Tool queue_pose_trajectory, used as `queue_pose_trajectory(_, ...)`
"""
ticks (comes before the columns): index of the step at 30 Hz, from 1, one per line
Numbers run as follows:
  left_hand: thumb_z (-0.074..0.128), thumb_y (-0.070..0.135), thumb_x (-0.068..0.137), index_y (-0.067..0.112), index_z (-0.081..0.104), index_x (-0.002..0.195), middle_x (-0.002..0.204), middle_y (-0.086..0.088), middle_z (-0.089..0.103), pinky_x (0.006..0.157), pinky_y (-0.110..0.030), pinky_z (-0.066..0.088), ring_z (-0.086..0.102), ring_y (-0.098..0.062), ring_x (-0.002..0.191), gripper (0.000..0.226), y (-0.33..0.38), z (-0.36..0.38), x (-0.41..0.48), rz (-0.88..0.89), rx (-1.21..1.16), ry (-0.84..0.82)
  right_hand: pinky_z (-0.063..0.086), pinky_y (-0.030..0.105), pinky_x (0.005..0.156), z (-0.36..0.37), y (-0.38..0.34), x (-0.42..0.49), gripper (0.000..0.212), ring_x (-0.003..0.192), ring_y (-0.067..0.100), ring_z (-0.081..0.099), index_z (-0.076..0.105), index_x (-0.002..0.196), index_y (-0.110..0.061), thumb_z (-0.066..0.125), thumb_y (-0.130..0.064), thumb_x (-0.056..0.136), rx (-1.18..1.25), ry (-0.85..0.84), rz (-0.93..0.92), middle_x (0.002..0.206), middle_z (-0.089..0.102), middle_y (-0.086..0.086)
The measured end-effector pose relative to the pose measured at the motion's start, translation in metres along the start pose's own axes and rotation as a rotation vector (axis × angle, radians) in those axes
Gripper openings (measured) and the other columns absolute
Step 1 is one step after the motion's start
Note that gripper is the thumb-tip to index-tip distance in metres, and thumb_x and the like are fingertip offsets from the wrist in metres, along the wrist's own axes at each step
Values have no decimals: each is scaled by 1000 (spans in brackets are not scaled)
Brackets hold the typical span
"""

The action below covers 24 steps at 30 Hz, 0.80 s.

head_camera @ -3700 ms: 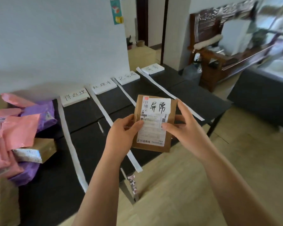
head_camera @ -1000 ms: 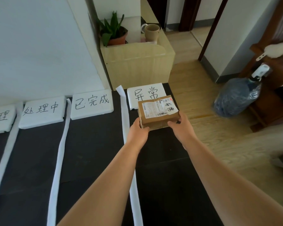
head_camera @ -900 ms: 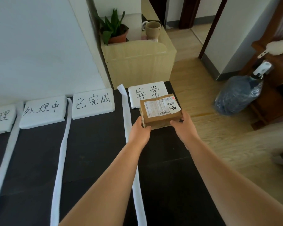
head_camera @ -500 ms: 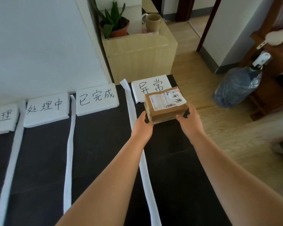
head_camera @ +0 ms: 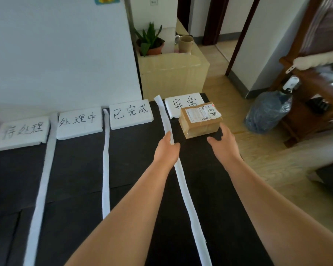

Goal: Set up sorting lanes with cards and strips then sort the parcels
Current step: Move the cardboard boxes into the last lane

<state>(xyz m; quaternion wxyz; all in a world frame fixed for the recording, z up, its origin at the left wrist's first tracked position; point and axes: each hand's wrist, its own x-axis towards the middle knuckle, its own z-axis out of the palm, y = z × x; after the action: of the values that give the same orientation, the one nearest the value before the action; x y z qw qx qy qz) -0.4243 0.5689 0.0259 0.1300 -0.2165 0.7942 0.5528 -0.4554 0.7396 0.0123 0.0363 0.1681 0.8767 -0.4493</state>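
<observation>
A brown cardboard parcel (head_camera: 200,120) with a white shipping label lies on the black table (head_camera: 135,154) in the rightmost lane, partly over the front edge of the rightmost white card (head_camera: 181,103). My left hand (head_camera: 166,148) hovers just left of the parcel, over a white strip (head_camera: 181,169), holding nothing. My right hand (head_camera: 224,143) is just in front of the parcel's right corner, fingers apart, empty. Three more handwritten white cards (head_camera: 131,114) (head_camera: 78,122) (head_camera: 21,132) stand along the far edge, with further white strips (head_camera: 105,169) (head_camera: 41,189) between the lanes.
A pale wooden cabinet (head_camera: 173,73) with a potted plant (head_camera: 150,41) and a mug (head_camera: 185,44) stands beyond the table. A large water bottle (head_camera: 267,112) sits on the wooden floor to the right, beside dark wooden furniture (head_camera: 315,83). The table's right edge runs near the parcel.
Both hands carried the parcel to the rightmost lane, set it down by the card and let go. They have now drawn back a little from it.
</observation>
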Motion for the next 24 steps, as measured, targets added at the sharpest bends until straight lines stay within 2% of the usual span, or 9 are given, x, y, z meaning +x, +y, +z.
queue_pose_trajectory(4,54,16,100,28,23,157,156,1,38,53,-9,36,55,1,89,65,-15,-36,-35,6,-21,32,46,40,98,15,-17,-43,69,135,26,46,29,153,-32,65,-21,95,-33,-2,-55,154,38,4)
queue_pose_trajectory(7,52,16,101,27,24,156,158,1,35,75,-15,40,57,-10,115,63,-37,-63,-59,33,-19,60,45,36,91,33,-27,-78,67,134,24,47,29,153,-33,64,-23,96,-42,-20,-98,153,39,4)
queue_pose_trajectory(8,52,17,101,27,24,156,158,1,36,75,-15,42,59,-8,109,62,-45,-71,-67,33,-15,65,45,34,89,40,-30,-90,68,133,24,47,29,153,-33,64,-24,96,-45,-30,-103,154,38,4)
queue_pose_trajectory(10,51,18,102,28,24,156,156,1,37,59,-10,41,54,1,78,61,-64,-87,-82,23,-6,79,45,24,78,54,-35,-114,68,129,19,50,29,154,-33,63,-24,96,-53,-60,-106,154,38,2)
queue_pose_trajectory(13,50,19,102,28,25,155,155,1,40,50,-11,37,48,3,68,59,-95,-109,-104,-17,9,117,37,15,57,75,-39,-151,66,112,12,56,30,154,-34,62,-25,97,-65,-135,-116,154,39,1)
queue_pose_trajectory(15,51,20,102,29,27,155,153,1,41,48,-12,40,51,1,67,58,-114,-122,-119,-53,16,159,42,16,63,87,-42,-175,64,111,14,58,32,153,-34,62,-25,98,-67,-180,-133,154,40,1)
queue_pose_trajectory(19,51,20,101,28,32,153,151,1,44,52,-14,43,56,-2,76,56,-151,-144,-154,-133,-11,252,42,32,99,109,-45,-215,56,140,20,42,39,150,-32,60,-24,99,-64,-300,-208,155,40,0)
queue_pose_trajectory(21,51,19,101,27,33,153,151,1,45,46,-8,34,57,-1,79,56,-167,-152,-174,-177,-38,302,39,29,96,120,-45,-231,54,140,19,42,41,149,-31,60,-25,99,-80,-372,-251,154,42,-1)
queue_pose_trajectory(24,53,18,100,28,34,152,150,3,47,40,-8,33,49,3,65,56,-191,-161,-205,-247,-73,375,38,28,92,137,-41,-254,52,137,17,45,43,147,-31,59,-25,99,-93,-453,-287,153,43,-3)
